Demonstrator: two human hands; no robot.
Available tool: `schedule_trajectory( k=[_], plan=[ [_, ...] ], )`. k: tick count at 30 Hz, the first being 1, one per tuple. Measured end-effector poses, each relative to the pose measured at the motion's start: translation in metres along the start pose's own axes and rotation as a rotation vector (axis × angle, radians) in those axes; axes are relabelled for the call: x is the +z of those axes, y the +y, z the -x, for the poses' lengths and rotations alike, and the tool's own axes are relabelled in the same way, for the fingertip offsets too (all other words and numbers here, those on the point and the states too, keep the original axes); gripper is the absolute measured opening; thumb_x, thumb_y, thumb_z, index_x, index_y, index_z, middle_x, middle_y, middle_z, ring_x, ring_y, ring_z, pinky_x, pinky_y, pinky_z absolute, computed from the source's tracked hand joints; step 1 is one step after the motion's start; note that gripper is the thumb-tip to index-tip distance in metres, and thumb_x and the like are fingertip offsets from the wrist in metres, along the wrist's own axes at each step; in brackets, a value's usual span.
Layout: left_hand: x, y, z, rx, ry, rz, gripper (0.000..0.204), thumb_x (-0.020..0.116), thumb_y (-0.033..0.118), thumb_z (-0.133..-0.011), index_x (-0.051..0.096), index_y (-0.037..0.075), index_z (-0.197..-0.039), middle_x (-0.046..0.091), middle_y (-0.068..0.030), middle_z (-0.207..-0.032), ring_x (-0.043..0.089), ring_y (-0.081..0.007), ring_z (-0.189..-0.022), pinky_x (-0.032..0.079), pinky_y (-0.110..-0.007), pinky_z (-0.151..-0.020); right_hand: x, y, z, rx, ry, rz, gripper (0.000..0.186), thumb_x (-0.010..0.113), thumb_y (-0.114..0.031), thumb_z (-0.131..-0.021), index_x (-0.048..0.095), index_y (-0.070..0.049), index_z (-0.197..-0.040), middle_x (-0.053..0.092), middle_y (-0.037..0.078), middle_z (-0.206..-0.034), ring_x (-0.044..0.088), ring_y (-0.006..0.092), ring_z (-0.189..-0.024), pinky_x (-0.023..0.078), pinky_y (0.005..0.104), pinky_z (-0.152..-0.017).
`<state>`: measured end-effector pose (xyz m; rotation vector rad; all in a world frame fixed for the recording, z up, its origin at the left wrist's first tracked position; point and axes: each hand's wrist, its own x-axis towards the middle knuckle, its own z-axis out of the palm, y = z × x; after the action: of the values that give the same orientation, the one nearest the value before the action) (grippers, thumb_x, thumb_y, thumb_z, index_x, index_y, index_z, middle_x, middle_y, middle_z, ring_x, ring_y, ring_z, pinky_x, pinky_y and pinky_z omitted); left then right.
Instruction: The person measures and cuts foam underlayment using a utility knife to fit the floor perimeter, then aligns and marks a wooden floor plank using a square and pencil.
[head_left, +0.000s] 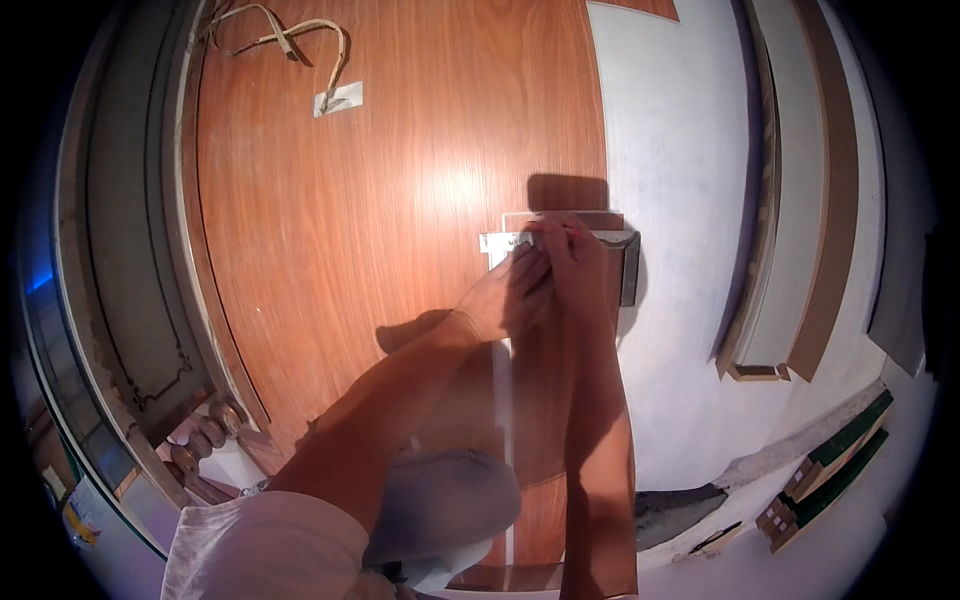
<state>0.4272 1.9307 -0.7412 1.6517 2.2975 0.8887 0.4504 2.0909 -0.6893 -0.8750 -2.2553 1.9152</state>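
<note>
Both hands meet over a notch-like spot on a reddish wood-grain surface [400,230]. My left hand [510,292] has its fingers bent together beside a white flat piece [497,243] with dark marks on it. My right hand [580,262] is pinched close to the left fingertips, and a small red bit shows at its fingers. What either hand grips is hidden by the fingers and shadow. A thin wood-grain strip [605,221] lies just beyond the fingertips. To the right of my right hand sits a dark rectangular piece [630,270].
A pale cable [343,50] rises from a white patch [340,98] at the upper left. White surface [670,130] borders the wood-grain at right, with long trim boards [775,310] beyond. Green-edged pieces [840,450] lie lower right. A patterned door-like panel [130,200] lines the left.
</note>
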Motion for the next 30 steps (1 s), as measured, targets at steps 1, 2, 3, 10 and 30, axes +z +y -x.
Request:
schedule_trajectory(
  k=[1, 2, 3, 10, 30],
  plan=[
    [0.000, 0.000, 0.000, 0.004, 0.008, 0.014, 0.042, 0.077, 0.020, -0.079, 0.071, 0.004, -0.117, 0.058, -0.0212, -0.138, 0.052, -0.0420, -0.133, 0.038, -0.057, -0.120, 0.002, -0.003, -0.005, 0.063, -0.038, 0.088, 0.027, 0.056, -0.022, -0.103, 0.074, -0.003, -0.105, 0.076, 0.016, -0.100, 0.073, 0.0300, -0.090, 0.056, 0.0370, -0.082],
    [0.000, -0.001, 0.000, 0.009, 0.012, 0.015, 0.042, 0.077, 0.021, -0.079, 0.071, 0.004, -0.117, 0.059, -0.0209, -0.137, 0.052, -0.0420, -0.133, 0.038, -0.057, -0.120, 0.005, -0.005, -0.010, 0.077, -0.083, 0.167, 0.027, 0.056, -0.023, -0.103, 0.074, -0.003, -0.105, 0.075, 0.017, -0.098, 0.073, 0.0314, -0.089, 0.056, 0.0380, -0.082],
    [-0.001, -0.001, -0.001, 0.013, 0.016, 0.016, 0.041, 0.077, 0.021, -0.079, 0.071, 0.004, -0.117, 0.059, -0.0206, -0.136, 0.052, -0.0420, -0.132, 0.039, -0.057, -0.120, 0.007, -0.006, -0.013, 0.115, -0.136, 0.251, 0.026, 0.057, -0.024, -0.102, 0.074, -0.004, -0.104, 0.075, 0.018, -0.097, 0.074, 0.0329, -0.089, 0.056, 0.0390, -0.081],
    [-0.004, 0.001, -0.002, 0.008, -0.049, -0.014, 0.040, 0.075, 0.023, -0.082, 0.071, 0.005, -0.117, 0.056, -0.0211, -0.141, 0.049, -0.0394, -0.136, 0.038, -0.054, -0.122, -0.007, -0.006, -0.014, -0.011, -0.124, 0.346, 0.028, 0.060, -0.026, -0.101, 0.073, -0.001, -0.101, 0.074, 0.020, -0.099, 0.072, 0.0378, -0.094, 0.056, 0.0431, -0.081],
    [-0.005, 0.003, 0.000, 0.136, 0.004, -0.037, 0.046, 0.073, 0.014, -0.085, 0.065, -0.005, -0.126, 0.054, -0.0235, -0.146, 0.052, -0.0367, -0.136, 0.043, -0.048, -0.118, -0.050, 0.017, 0.017, -0.249, 0.595, 0.832, 0.026, 0.072, -0.011, -0.087, 0.068, -0.008, -0.112, 0.070, 0.013, -0.103, 0.065, 0.0354, -0.101, 0.055, 0.0454, -0.089]
  ],
)
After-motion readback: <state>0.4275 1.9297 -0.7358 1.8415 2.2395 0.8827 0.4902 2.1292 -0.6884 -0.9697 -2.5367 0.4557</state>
